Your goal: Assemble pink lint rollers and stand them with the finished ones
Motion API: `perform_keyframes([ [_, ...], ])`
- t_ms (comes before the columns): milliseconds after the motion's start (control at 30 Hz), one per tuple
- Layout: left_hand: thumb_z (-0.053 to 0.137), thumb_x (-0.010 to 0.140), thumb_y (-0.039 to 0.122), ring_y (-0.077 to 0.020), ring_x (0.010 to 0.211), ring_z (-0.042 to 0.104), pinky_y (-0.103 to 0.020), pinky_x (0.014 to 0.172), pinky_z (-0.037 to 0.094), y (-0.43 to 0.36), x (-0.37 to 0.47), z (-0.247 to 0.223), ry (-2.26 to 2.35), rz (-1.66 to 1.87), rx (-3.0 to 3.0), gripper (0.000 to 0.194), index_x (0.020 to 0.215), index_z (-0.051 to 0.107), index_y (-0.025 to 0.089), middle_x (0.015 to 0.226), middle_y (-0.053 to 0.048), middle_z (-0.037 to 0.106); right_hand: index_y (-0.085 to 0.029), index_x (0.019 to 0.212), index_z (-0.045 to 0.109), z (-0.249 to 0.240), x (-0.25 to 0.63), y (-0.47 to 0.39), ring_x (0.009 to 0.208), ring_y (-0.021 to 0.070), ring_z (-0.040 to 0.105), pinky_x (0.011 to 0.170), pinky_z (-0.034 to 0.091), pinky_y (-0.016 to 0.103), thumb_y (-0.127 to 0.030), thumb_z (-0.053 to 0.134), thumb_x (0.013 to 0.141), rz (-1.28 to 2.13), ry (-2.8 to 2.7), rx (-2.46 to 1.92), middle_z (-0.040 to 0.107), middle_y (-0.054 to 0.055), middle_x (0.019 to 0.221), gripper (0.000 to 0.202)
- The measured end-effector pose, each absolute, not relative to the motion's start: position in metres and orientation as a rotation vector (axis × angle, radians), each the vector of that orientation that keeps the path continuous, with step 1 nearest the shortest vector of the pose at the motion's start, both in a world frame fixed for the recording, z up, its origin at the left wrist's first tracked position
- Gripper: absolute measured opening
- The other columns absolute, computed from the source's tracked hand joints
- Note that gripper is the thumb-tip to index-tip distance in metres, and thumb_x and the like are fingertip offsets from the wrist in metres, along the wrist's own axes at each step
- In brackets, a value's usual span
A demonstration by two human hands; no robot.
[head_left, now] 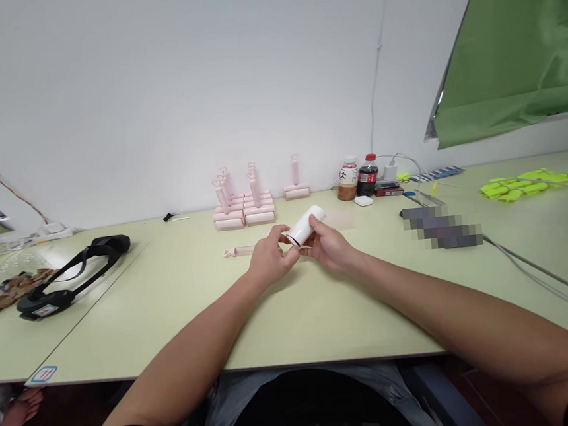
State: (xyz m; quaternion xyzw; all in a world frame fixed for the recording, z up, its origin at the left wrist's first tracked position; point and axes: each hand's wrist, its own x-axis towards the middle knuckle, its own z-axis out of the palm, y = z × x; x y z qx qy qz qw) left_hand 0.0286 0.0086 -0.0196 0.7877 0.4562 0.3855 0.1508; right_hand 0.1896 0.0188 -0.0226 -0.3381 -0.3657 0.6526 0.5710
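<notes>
A white lint-roller refill (307, 227) is held tilted above the table, its upper end leaning right. My right hand (330, 243) is closed round its right side, with the thumb along the surface. At the lower end, where a dark rim shows, my left hand (272, 257) pinches the edge with curled fingers. A pink lint-roller handle (241, 250) lies flat behind my left hand, partly hidden by it. Just beyond my right hand lies a pale translucent pink piece (340, 219). Several pink lint rollers (244, 206) stand upright in rows behind, and a single lint roller (296, 184) stands apart to their right.
Two drink bottles (358, 178) stand by the wall, with a white case (363, 201) before them. To the right are a blurred dark object (442, 227), cables and yellow-green pieces (530, 185). At left lie a black headset strap (73, 274) and brown pieces (10, 292).
</notes>
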Motion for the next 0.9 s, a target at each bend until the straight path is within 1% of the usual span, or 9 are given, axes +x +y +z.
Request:
perform_keyframes([
  [233,0.059,0.076,0.029,-0.0080,0.047,0.047,-0.024,0.051,0.034,0.008,0.030,-0.020,1.365,1.138,2.318,0.036,0.111,0.051,0.023,0.097,0.000,0.069,-0.021,0.092,0.053,-0.016,0.189,0.017,0.073,0.0181,0.062,0.065,0.057,0.034,-0.038,0.046,0.096,1.492,-0.799,-0.766,0.063,0.004,0.081,0.020],
  [400,0.059,0.076,0.029,-0.0078,0.047,0.045,-0.024,0.051,0.033,0.008,0.031,-0.020,1.394,1.208,2.316,0.027,0.101,0.052,0.021,0.086,0.000,0.066,-0.020,0.091,0.052,-0.014,0.189,0.016,0.072,0.0179,0.063,0.065,0.058,0.036,-0.035,0.048,0.095,1.476,-0.790,-0.765,0.062,0.004,0.082,0.016],
  [500,0.059,0.076,0.029,-0.0074,0.046,0.041,-0.024,0.052,0.033,0.009,0.031,-0.020,1.370,1.250,2.298,0.025,0.099,0.051,0.021,0.079,0.002,0.063,-0.022,0.092,0.051,-0.015,0.193,0.021,0.072,0.0185,0.063,0.062,0.057,0.035,-0.039,0.055,0.089,1.397,-0.861,-0.816,0.062,0.004,0.086,0.019],
  [567,0.059,0.076,0.029,-0.0076,0.046,0.041,-0.024,0.053,0.034,0.009,0.030,-0.020,1.354,1.269,2.286,0.026,0.099,0.049,0.021,0.078,0.003,0.062,-0.022,0.094,0.051,-0.013,0.203,0.030,0.072,0.0189,0.062,0.060,0.055,0.034,-0.043,0.061,0.083,1.195,-0.952,-0.920,0.062,0.004,0.088,0.026],
  [633,0.058,0.076,0.029,-0.0080,0.047,0.042,-0.024,0.054,0.036,0.009,0.030,-0.020,1.340,1.262,2.273,0.026,0.099,0.049,0.022,0.080,0.003,0.063,-0.022,0.096,0.051,-0.010,0.221,0.042,0.075,0.0200,0.062,0.062,0.053,0.034,-0.045,0.066,0.076,0.831,-1.059,-1.040,0.063,0.004,0.092,0.034],
  [700,0.058,0.077,0.029,-0.0083,0.048,0.043,-0.024,0.055,0.036,0.009,0.029,-0.019,1.327,1.228,2.264,0.024,0.099,0.048,0.023,0.083,0.003,0.064,-0.021,0.098,0.051,-0.005,0.245,0.055,0.080,0.0206,0.061,0.072,0.051,0.036,-0.045,0.068,0.071,0.419,-1.171,-1.122,0.064,0.005,0.094,0.040],
  [767,0.057,0.078,0.029,-0.0084,0.048,0.043,-0.025,0.056,0.037,0.008,0.029,-0.018,1.323,1.203,2.260,0.023,0.098,0.049,0.023,0.086,0.002,0.066,-0.020,0.096,0.052,-0.001,0.274,0.067,0.081,0.0218,0.059,0.077,0.049,0.040,-0.045,0.067,0.071,0.087,-1.201,-1.270,0.064,0.007,0.093,0.039],
  [833,0.057,0.078,0.029,-0.0085,0.048,0.043,-0.025,0.056,0.036,0.008,0.029,-0.018,1.324,1.204,2.259,0.023,0.098,0.049,0.023,0.086,0.002,0.066,-0.019,0.094,0.052,0.000,0.300,0.076,0.082,0.0243,0.058,0.079,0.047,0.042,-0.045,0.065,0.070,-0.104,-1.157,-1.437,0.064,0.008,0.091,0.037],
  [900,0.057,0.077,0.029,-0.0087,0.048,0.043,-0.025,0.055,0.036,0.009,0.029,-0.019,1.321,1.216,2.259,0.023,0.098,0.049,0.023,0.084,0.002,0.066,-0.019,0.093,0.053,-0.002,0.320,0.083,0.089,0.0277,0.058,0.081,0.047,0.044,-0.043,0.064,0.070,-0.147,-1.092,-1.611,0.063,0.010,0.095,0.035],
])
